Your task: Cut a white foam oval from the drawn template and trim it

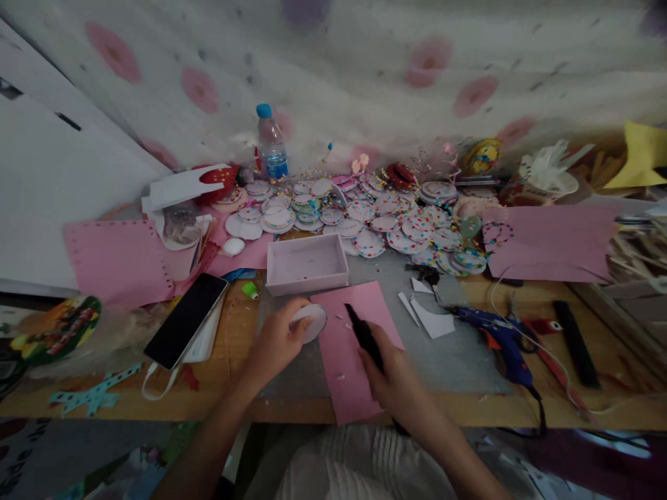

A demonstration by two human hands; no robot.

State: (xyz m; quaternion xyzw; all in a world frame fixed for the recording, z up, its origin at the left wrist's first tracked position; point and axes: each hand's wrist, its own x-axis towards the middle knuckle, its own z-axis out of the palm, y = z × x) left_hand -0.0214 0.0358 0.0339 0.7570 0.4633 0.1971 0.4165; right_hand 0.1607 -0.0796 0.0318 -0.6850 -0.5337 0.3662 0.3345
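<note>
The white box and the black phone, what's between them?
In the head view, a small green thing lies on the wooden table between the white box and the black phone.

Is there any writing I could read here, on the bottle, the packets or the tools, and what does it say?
No text can be read.
Water bottle: its blue label is too blurred to read.
Colourful packet at the left edge: print shows, too blurred.
Yellow round pack at the back: blurred too.
Phone: screen dark, nothing shown.
Glue gun: no legible marking.
</note>
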